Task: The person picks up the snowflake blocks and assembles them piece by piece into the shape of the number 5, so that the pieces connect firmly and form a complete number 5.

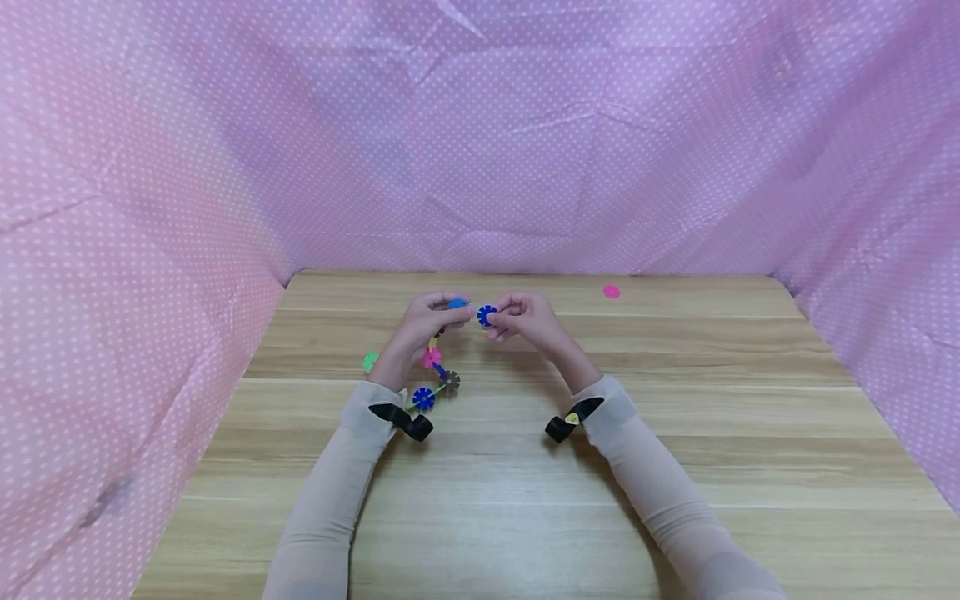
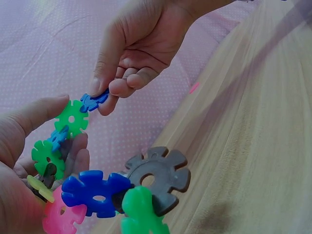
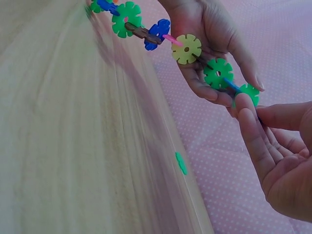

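Observation:
Slotted plastic snowflake discs are joined edge to edge in a chain, with green (image 2: 40,157), yellow (image 3: 186,49), pink (image 1: 431,357), dark blue (image 2: 97,194) and brown discs (image 1: 450,382) among them. My left hand (image 1: 427,323) holds the upper end, its thumb at the edge of the green end disc (image 2: 71,118). The rest of the chain hangs below that palm. Between thumb and fingers my right hand (image 1: 528,318) pinches a blue disc (image 2: 92,101). In the left wrist view its edge meets the green end disc; whether their slots interlock, I cannot tell.
A loose pink disc (image 1: 612,292) lies near the table's far edge, to the right. On the left, a green disc (image 1: 371,362) shows beside my left wrist. Pink dotted cloth (image 1: 525,167) surrounds the wooden table (image 1: 712,400) at the back and sides.

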`<state>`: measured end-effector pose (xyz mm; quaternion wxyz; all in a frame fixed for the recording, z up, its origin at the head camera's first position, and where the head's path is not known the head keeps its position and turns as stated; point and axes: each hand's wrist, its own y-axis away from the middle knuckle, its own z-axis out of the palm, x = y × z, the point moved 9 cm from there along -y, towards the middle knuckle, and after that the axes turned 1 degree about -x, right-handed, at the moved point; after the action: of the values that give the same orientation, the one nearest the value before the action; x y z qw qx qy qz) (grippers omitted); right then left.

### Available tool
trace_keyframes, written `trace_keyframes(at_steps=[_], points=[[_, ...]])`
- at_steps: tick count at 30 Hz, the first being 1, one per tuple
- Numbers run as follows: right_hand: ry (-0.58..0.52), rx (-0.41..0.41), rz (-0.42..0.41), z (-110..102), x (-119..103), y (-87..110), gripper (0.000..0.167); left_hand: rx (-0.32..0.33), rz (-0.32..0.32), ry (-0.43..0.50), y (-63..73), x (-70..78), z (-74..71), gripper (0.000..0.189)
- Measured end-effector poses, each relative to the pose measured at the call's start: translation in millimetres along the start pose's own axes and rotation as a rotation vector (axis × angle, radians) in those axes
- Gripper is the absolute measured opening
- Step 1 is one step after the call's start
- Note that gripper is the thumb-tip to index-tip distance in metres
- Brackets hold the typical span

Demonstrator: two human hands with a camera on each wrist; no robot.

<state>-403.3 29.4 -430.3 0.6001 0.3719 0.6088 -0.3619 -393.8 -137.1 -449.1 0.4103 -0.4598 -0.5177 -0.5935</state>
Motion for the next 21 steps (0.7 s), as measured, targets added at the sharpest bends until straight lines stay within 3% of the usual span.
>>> trace_keyframes(at_steps=[7,14,21], points=[[0.010,-0.022,-0.008,-1.4,-1.4,0.6,0.014,-0.001,-0.001,0.009,-0.8,-0.5,0.4,0.041],[0.015,-0.065,-0.015,-1.9,-7.5,3.6,0.009,-0.063,-0.014,-0.007,1.7,-1.5,4.8,0.056],[0.011,-0.065,-0.038,-1.1,-10.2,3.8,0.009,-0.070,0.003,-0.039,2.3,0.7,6.9,0.056]])
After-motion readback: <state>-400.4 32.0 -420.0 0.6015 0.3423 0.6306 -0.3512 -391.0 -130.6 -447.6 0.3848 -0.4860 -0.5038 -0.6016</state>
